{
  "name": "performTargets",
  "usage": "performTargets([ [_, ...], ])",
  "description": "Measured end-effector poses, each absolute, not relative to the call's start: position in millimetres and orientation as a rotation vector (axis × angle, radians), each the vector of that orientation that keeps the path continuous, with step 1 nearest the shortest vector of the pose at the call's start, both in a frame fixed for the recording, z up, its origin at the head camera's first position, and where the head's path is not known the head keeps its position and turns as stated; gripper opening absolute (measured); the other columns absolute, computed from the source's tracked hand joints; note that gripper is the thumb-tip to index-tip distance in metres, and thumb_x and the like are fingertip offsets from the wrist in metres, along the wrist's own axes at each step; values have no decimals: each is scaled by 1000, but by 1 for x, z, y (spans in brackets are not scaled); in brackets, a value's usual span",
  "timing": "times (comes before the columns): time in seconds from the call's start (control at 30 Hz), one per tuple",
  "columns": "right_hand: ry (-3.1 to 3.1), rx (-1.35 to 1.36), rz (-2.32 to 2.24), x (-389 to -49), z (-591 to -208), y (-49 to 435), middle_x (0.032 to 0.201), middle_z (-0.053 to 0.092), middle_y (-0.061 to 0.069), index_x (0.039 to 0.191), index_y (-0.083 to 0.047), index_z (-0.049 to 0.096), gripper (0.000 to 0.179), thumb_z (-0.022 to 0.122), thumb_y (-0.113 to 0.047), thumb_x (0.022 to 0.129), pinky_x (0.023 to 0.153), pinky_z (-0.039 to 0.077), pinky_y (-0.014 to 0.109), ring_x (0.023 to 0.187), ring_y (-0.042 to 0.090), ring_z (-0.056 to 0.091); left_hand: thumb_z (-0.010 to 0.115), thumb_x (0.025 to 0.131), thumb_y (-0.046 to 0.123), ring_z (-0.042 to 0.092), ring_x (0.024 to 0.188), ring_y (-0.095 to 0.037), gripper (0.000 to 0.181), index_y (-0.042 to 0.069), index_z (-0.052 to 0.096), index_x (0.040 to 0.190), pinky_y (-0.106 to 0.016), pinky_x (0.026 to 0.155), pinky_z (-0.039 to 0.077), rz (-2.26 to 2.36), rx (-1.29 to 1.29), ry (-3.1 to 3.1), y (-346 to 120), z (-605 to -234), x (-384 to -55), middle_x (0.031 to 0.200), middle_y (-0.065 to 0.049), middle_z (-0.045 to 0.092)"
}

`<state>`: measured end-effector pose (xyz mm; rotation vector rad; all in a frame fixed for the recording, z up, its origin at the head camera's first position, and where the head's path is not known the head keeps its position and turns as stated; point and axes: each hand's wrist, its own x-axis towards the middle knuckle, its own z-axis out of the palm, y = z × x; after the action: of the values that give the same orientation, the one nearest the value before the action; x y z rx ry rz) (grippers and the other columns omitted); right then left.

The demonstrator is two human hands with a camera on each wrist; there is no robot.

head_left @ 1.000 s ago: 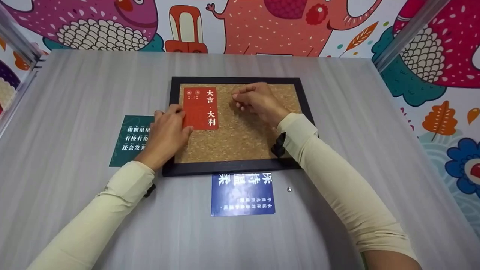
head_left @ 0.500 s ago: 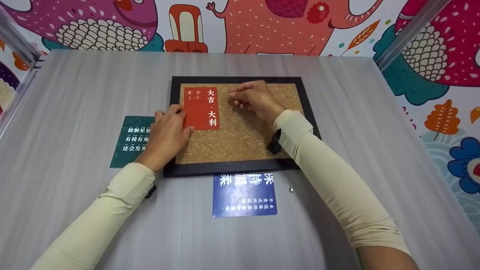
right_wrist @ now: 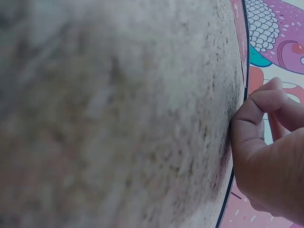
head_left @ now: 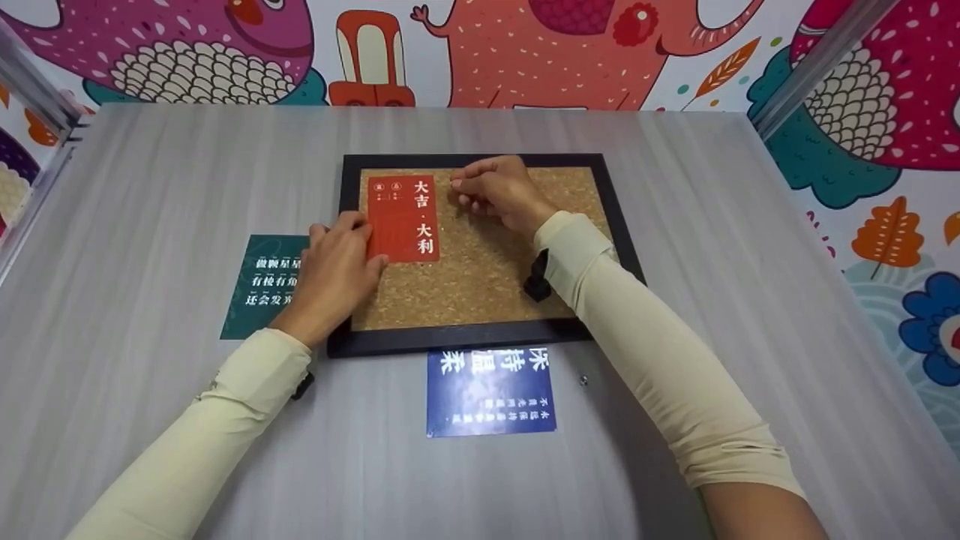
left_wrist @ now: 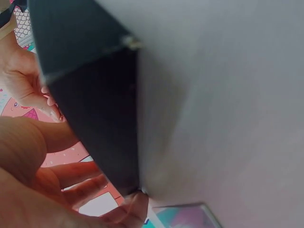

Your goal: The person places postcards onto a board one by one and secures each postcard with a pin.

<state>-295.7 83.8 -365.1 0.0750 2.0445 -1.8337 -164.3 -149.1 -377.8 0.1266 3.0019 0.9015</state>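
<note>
A black-framed cork board lies flat on the table, with a red card with white characters at its upper left. My left hand rests over the frame's left side, thumb and fingers touching the card's lower left. In the left wrist view, one fingertip of it reaches the frame's outer edge. Just right of the card's upper corner, the thumb and index finger of my right hand pinch a tiny pale pin, mostly hidden. The right wrist view shows the same bent fingers close over the cork.
A green card lies partly under the left hand, left of the frame. Below the frame is a blue card, upside down to me, with a small shiny pin to its right. A patterned wall stands behind the table.
My right hand has moved slightly left, toward the red card's upper right corner, still pinching. The left hand has stayed in place on the card and frame.
</note>
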Motion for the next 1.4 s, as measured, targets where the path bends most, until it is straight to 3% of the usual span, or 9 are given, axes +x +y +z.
performTargets([
  [0.27, 2105, 81, -1796, -299, -362, 79, 107, 78, 17, 120, 2, 82, 19, 76, -10, 105, 62, 48, 27, 72, 14, 62, 73, 107, 13, 46, 127, -50, 51, -13, 60, 149, -64, 101, 47, 902, 123, 3004, -147, -375, -164, 161, -24, 49],
  [0.7, 2133, 73, -1767, -304, -359, 67, 90, 72, 6, 114, 1, 83, 15, 75, -8, 105, 60, 45, 26, 68, 12, 57, 72, 107, 14, 46, 128, -50, 52, -13, 58, 150, -65, 101, 47, 886, 123, 2997, -147, -375, -165, 162, -23, 49],
  [1.4, 2162, 228, -1652, -320, -360, 42, 90, 76, 7, 106, -3, 83, 10, 75, -9, 106, 56, 45, 25, 63, 13, 62, 74, 106, 13, 47, 127, -49, 53, -14, 59, 149, -64, 99, 48, 889, 122, 3001, -149, -377, -164, 161, -23, 49],
])
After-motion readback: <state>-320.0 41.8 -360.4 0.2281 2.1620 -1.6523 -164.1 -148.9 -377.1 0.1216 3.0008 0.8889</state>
